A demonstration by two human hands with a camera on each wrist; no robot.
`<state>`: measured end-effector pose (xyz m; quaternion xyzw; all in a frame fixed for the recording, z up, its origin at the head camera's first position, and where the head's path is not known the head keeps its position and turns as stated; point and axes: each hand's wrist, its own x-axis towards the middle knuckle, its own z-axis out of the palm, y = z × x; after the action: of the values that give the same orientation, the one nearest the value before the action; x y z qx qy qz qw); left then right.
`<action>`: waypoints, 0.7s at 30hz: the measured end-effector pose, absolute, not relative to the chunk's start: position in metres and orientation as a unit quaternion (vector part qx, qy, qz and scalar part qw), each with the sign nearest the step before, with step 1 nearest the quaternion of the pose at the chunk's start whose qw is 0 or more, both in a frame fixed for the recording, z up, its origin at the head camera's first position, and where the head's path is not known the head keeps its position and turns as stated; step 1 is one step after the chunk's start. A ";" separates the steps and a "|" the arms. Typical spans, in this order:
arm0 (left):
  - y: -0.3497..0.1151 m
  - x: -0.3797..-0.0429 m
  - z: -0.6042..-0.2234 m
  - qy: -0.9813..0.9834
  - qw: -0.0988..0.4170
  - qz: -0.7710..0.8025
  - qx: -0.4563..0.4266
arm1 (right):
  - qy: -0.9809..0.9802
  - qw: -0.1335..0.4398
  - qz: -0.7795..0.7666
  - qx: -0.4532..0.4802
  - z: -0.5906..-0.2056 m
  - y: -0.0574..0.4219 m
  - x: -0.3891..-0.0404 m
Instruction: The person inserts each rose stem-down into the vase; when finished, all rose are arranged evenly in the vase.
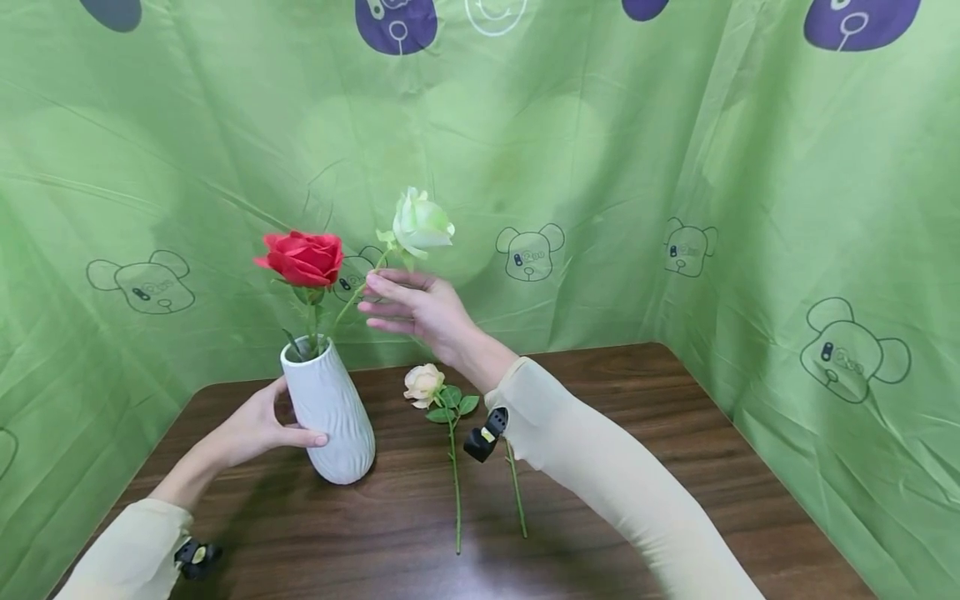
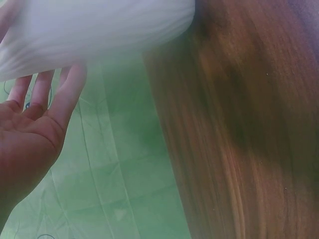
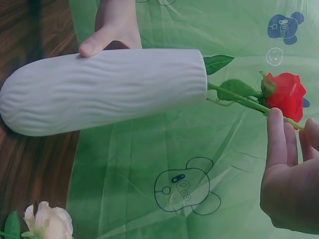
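Note:
A white ribbed vase [image 1: 330, 417] stands on the dark wooden table, tilted slightly in the head view. My left hand [image 1: 255, 425] grips its side, thumb across the front; the left wrist view shows the fingers behind the vase [image 2: 99, 25]. A red rose [image 1: 303, 258] rises from the vase mouth, and in the right wrist view its bloom [image 3: 286, 94] is beyond the rim. My right hand [image 1: 420, 312] pinches the stem of a pale green-white rose [image 1: 422, 223] just below the bloom. That stem slants down into the vase mouth.
A cream rose [image 1: 424, 385] with green leaves lies on the table [image 1: 600, 500] right of the vase. Beside it lies another green stem [image 1: 517, 492], its upper part hidden by my right forearm. A green patterned curtain [image 1: 600, 167] surrounds the table's back and sides.

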<state>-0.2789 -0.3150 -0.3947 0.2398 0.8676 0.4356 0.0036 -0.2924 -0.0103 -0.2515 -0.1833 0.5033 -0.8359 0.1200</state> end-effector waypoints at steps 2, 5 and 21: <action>-0.315 -0.279 -0.395 0.867 0.004 0.436 0.241 | 0.505 0.124 -0.834 -0.185 -0.251 -0.014 -0.292; -0.315 -0.279 -0.394 0.867 0.004 0.436 0.241 | 0.509 0.128 -0.830 -0.190 -0.247 -0.019 -0.292; -0.315 -0.281 -0.394 0.860 0.013 0.447 0.245 | 0.531 0.116 -0.815 -0.201 -0.248 -0.051 -0.298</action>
<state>-0.2808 -0.3153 -0.3936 0.2445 0.8602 0.4473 0.0127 -0.2982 -0.0508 -0.2481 -0.2011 0.5309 -0.8150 0.1160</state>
